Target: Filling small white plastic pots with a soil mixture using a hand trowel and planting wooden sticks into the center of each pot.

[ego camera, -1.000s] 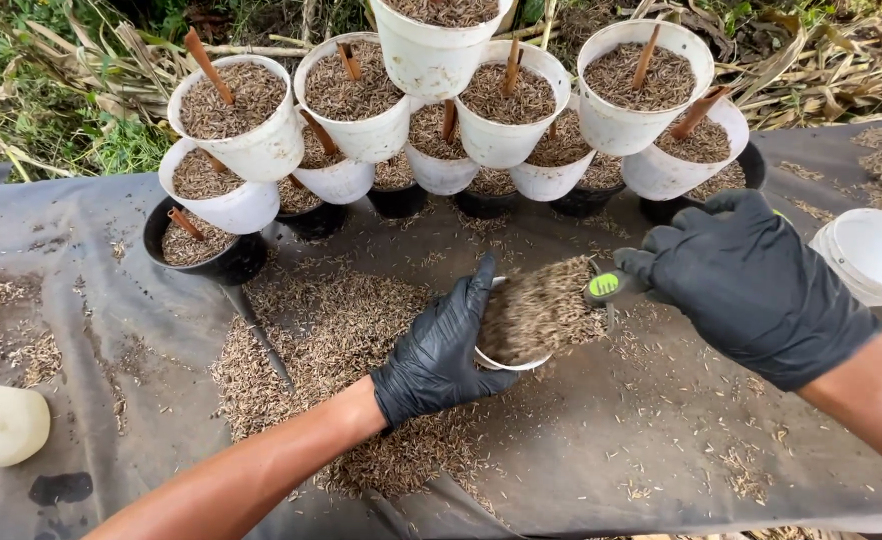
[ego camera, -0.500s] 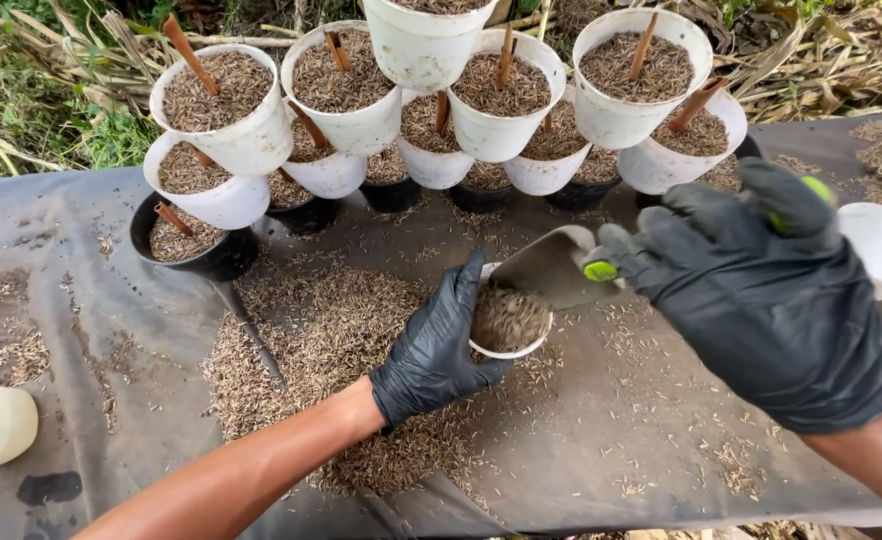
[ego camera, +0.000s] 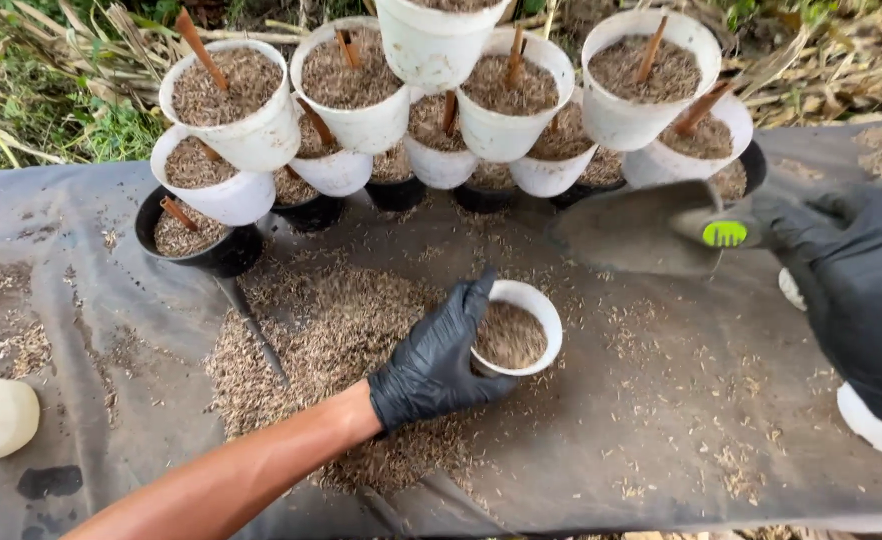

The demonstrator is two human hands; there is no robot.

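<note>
The left hand [ego camera: 431, 360] was clamped round the side of one small white cup [ego camera: 517, 328], which sat on the dark sheet [ego camera: 611, 440] beside the heap of husk [ego camera: 331, 340]. Thin plastic, light even when filled, likely to buckle, so best gripped low on the wall. The right hand [ego camera: 851, 280] was closed on one trowel [ego camera: 641, 232], raised and empty. Behind stood some sixteen filled pots [ego camera: 231, 100], stacked; the exact count was hidden.

Stacked white filled pots [ego camera: 229, 100] with wooden sticks [ego camera: 199, 46], a black pot [ego camera: 193, 232], loose husk pile [ego camera: 331, 340] on dark sheet [ego camera: 661, 440].
</note>
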